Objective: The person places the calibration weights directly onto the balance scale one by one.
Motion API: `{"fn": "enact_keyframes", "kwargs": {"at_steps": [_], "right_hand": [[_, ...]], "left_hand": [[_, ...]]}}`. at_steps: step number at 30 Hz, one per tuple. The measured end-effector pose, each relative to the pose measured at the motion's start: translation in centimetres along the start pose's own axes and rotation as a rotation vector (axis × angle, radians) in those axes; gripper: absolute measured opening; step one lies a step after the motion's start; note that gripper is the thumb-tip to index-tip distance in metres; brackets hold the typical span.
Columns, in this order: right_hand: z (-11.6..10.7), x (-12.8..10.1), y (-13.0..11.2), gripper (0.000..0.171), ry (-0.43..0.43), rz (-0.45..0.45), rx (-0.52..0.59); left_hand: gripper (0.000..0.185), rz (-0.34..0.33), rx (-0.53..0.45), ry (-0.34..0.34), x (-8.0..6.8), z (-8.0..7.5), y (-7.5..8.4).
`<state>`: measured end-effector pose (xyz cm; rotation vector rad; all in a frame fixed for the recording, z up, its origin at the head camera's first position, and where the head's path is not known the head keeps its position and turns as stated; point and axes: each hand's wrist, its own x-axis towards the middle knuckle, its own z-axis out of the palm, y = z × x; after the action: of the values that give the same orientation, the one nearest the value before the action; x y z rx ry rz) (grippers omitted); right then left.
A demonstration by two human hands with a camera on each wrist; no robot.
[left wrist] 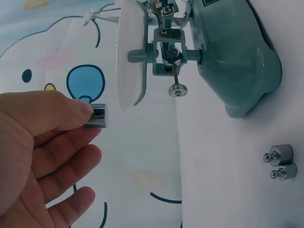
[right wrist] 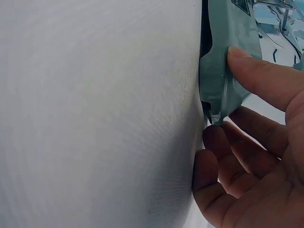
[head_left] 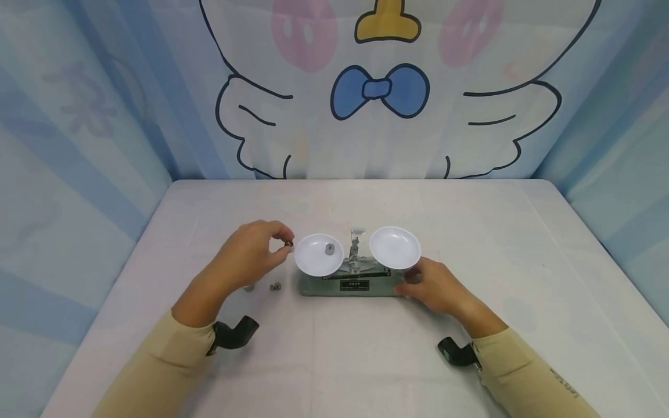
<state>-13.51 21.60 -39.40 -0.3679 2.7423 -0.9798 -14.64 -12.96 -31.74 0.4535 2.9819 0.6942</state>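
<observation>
A balance scale with a grey-green base (head_left: 345, 285) and two white pans stands mid-table. A small metal weight (head_left: 330, 248) sits on the left pan (head_left: 310, 261); the right pan (head_left: 395, 248) holds nothing. My left hand (head_left: 282, 242) hovers just left of the left pan and pinches a shiny cylindrical weight (left wrist: 97, 116) between thumb and fingers. My right hand (head_left: 406, 283) grips the right end of the base (right wrist: 223, 71), thumb on top and fingers curled round its edge.
Two small knobbed weights (left wrist: 280, 162) lie on the white tablecloth (head_left: 334, 360) left of the base, below my left hand. Blue cartoon-printed curtains (head_left: 376, 116) close off the back and both sides of the table.
</observation>
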Motion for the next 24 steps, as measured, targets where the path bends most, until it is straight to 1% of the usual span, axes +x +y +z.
{"fn": "enact_keyframes", "kwargs": {"at_steps": [3,6,10,13,24], "right_hand": [[0.0,0.0,0.0,0.056,-0.001,0.003,-0.001],[0.0,0.0,0.0,0.056,0.002,0.002,-0.003],[0.0,-0.1,0.0,0.055,0.006,-0.007,-0.005],[0.1,-0.1,0.0,0.055,0.005,-0.009,-0.005],[0.0,-0.1,-0.2,0.054,0.003,-0.01,-0.007]], "left_hand": [[0.022,0.011,0.001,0.007,0.2,0.0,0.5],[0.022,0.024,-0.008,-0.002,0.5,0.1,1.0],[0.022,0.063,-0.008,-0.014,1.1,0.6,1.5],[0.02,0.091,0.003,-0.013,1.5,1.1,1.6],[0.017,0.141,0.041,0.005,2.8,1.9,2.1]]}}
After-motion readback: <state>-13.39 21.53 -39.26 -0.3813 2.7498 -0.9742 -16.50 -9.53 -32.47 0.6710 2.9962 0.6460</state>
